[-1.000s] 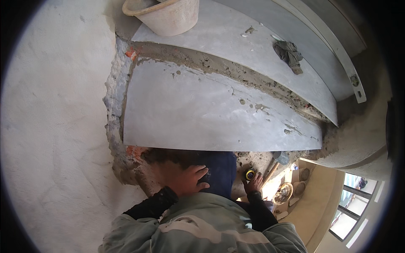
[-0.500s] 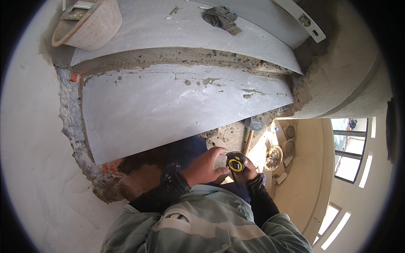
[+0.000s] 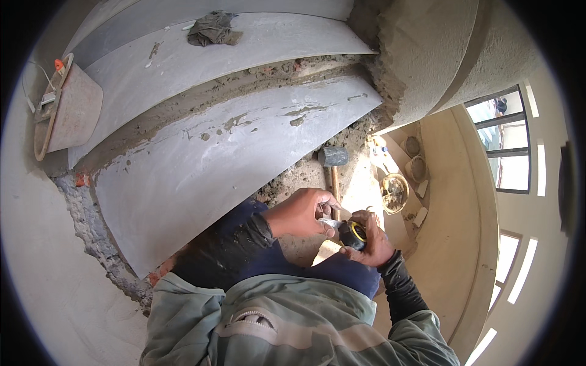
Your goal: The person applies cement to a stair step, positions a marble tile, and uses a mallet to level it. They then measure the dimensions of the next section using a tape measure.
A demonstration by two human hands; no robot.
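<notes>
A black and yellow tape measure (image 3: 353, 235) is gripped in my right hand (image 3: 376, 245), in front of my body. My left hand (image 3: 299, 212) is closed in a pinch on the end of its pale blade (image 3: 330, 223), a short length of which shows between the two hands. Just beyond my hands lies a rubber mallet (image 3: 333, 156) with a dark head, its wooden handle pointing towards me. To the left of my hands is the long grey slab (image 3: 207, 165), its face smeared with mortar.
A second grey slab (image 3: 293, 38) lies farther off, behind a mortar-filled strip, with a crumpled dark cloth (image 3: 212, 28) on it. A mortar-stained tub (image 3: 79, 110) stands at far left. Several buckets (image 3: 395, 193) sit at right beside a curved wall (image 3: 473, 244). Rough broken masonry (image 3: 91, 226) edges the left.
My hands have come apart a little, and a short stretch of blade now shows between them. The view has turned, so the spirit level at the upper right is out of sight.
</notes>
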